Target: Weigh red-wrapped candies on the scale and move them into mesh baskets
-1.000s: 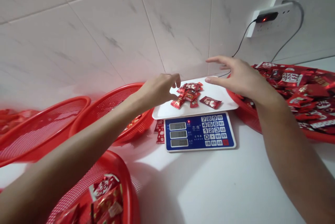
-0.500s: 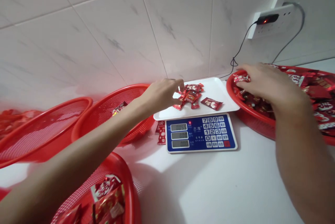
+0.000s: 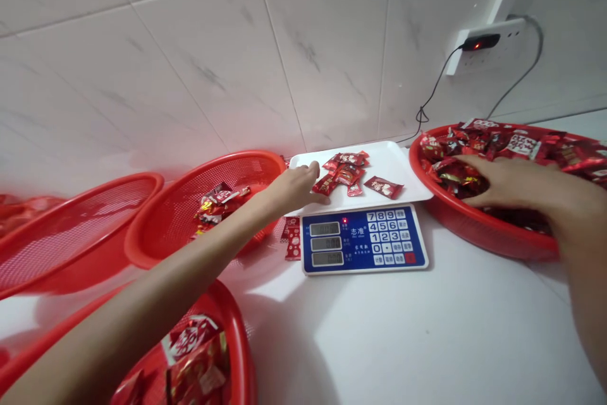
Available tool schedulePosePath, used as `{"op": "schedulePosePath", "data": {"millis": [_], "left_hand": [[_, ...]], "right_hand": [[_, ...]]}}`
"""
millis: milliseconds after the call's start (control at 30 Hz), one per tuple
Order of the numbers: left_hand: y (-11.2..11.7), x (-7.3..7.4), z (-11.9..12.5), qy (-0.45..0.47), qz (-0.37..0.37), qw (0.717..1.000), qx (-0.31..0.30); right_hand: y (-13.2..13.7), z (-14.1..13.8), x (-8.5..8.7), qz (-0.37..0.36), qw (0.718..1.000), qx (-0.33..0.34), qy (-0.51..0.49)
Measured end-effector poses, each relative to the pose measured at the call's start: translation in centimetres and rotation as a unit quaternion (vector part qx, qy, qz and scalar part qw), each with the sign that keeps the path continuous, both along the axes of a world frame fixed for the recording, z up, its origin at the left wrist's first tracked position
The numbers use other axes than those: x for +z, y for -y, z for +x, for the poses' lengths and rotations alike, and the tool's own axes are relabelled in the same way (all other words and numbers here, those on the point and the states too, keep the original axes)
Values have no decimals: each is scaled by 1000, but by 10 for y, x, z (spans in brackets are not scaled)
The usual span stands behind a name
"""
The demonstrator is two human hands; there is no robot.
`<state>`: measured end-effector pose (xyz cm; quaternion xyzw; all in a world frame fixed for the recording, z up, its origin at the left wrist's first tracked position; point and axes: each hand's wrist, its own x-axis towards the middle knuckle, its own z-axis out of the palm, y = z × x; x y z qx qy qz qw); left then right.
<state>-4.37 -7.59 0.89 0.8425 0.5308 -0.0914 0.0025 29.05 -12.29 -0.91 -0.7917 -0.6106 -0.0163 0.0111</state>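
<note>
Small red wrapped sweets (image 3: 348, 174) lie in a loose pile on the white tray (image 3: 408, 181) of a digital scale, with a single sweet (image 3: 384, 187) apart to their right. My left hand (image 3: 301, 187) is at the tray's left edge, thumb and forefinger apart beside the pile, nothing between them. On the right, my right hand (image 3: 512, 182) reaches into a red basket (image 3: 474, 229) heaped with similar packets. Its thumb and forefinger are spread around a red and gold packet (image 3: 456, 176); the other fingertips are hidden. The scale's blue keypad panel (image 3: 364, 239) faces me.
Left of the scale stands a red mesh basket (image 3: 156, 234) with a few packets (image 3: 220, 203). Another basket (image 3: 241, 342) with packets is at the lower left, and one (image 3: 80, 225) farther left. A socket strip (image 3: 512, 38) with a plugged-in cable is on the tiled wall.
My right hand has moved right and deeper over the basket, its fingers wider apart. My left hand has drawn back slightly left from the pile on the tray.
</note>
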Motion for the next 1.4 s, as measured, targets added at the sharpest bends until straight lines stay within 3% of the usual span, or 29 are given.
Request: {"op": "schedulePosePath", "data": {"millis": [100, 200, 300, 400, 500, 633, 733, 800, 900, 967, 1167, 1300, 1400], "left_hand": [[5, 3, 3, 1, 0, 1000, 3], [8, 4, 4, 3, 2, 1000, 3], [8, 2, 3, 11, 4, 1000, 1], [5, 0, 1, 23, 3, 1000, -3], [2, -1, 1, 34, 1, 999, -1], [-3, 2, -2, 56, -11, 998, 5], [-9, 8, -5, 112, -1, 994, 10], [-13, 12, -6, 210, 4, 978, 11], [-17, 14, -2, 364, -41, 930, -5], [-17, 13, 4, 397, -67, 915, -6], [-15, 7, 16, 354, -34, 934, 32], [-15, 10, 11, 373, -3, 927, 37], [-9, 19, 10, 408, 30, 913, 7]], "right_hand": [[-1, -10, 1, -92, 994, 39, 39], [-5, -3, 5, -83, 989, 120, 32], [-10, 13, 15, -66, 990, 123, 15], [-9, 22, 34, -10, 997, 76, -16], [-6, 10, 58, 87, 993, 53, -53], [-15, -37, 74, 192, 950, 151, -194], [-35, -80, 64, 170, 901, 222, -330], [-48, -105, 51, 140, 877, 259, -379], [-61, -132, 33, 111, 873, 295, -372], [-65, -141, 24, 93, 882, 295, -355], [-66, -136, 10, 90, 897, 279, -329], [-61, -121, 10, 160, 891, 263, -333], [-55, -111, 15, 209, 887, 220, -348]]}}
